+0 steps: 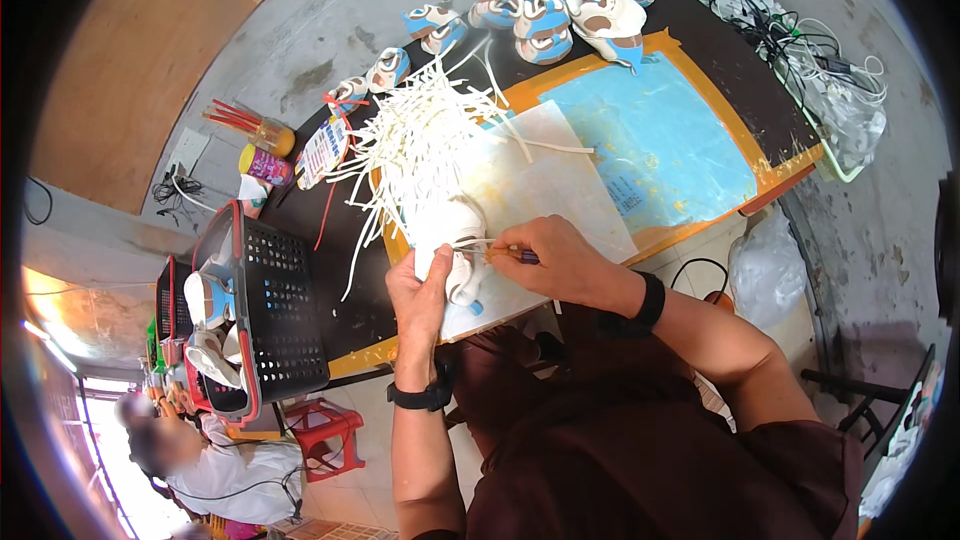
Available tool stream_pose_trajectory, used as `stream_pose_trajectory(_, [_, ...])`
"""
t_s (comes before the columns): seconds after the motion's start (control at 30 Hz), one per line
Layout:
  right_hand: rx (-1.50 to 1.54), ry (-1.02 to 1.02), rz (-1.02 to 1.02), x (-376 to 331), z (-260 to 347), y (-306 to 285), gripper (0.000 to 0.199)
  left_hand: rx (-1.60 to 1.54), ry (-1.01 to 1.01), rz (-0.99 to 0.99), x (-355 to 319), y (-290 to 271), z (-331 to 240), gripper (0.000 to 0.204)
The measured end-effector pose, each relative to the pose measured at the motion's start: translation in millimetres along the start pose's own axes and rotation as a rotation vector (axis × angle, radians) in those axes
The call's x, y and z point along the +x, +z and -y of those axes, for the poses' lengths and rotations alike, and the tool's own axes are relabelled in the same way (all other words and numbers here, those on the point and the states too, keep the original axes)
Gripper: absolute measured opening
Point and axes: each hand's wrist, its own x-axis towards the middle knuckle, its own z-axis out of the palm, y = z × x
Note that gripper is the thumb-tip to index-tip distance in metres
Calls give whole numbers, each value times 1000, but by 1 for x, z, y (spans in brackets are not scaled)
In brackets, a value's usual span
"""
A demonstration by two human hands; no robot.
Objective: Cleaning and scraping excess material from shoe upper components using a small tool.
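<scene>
1. Left hand [418,288]: thumb pressed on white shoe piece [461,268], gripping its left side; other fingers mostly hidden, can't tell their spread.
2. Right hand [552,252]: fingers curled together, pinching tool [523,255] by its handle, at the shoe piece's right side.
3. Shoe piece: between both hands, over table's near edge, blue patch at its near end; top overexposed.
4. Pale sheet [550,175]: on table [345,325], beyond and right of hands.
5. Black basket [285,305], red rim: left of hands, shoe pieces inside.
6. Strip pile [415,135]: white, tangled, just beyond the shoe piece.
7. Blue sheet [660,135]: right, orange tape around it.
8. Shoe cluster [543,15]: white, blue, brown, table's far edge.
</scene>
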Motion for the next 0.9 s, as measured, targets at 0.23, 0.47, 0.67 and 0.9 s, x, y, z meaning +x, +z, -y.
stream_pose_trajectory(0.23, [6, -22, -41, 1, -8, 2, 21, 54, 32, 2, -2, 2, -2, 18])
stream_pose_trajectory(0.47, [-35, 6, -8, 3, -11, 3, 23, 65, 27, 21, -3, 2, -4, 19])
stream_pose_trajectory(0.67, [4, 16, -15, 3, -11, 4, 23, 70, 38, 54, -2, -1, -3, 18])
stream_pose_trajectory(0.9, [29, 4, -34, 1, -12, 6, 23, 78, 47, 66, -1, -3, -1, 18])
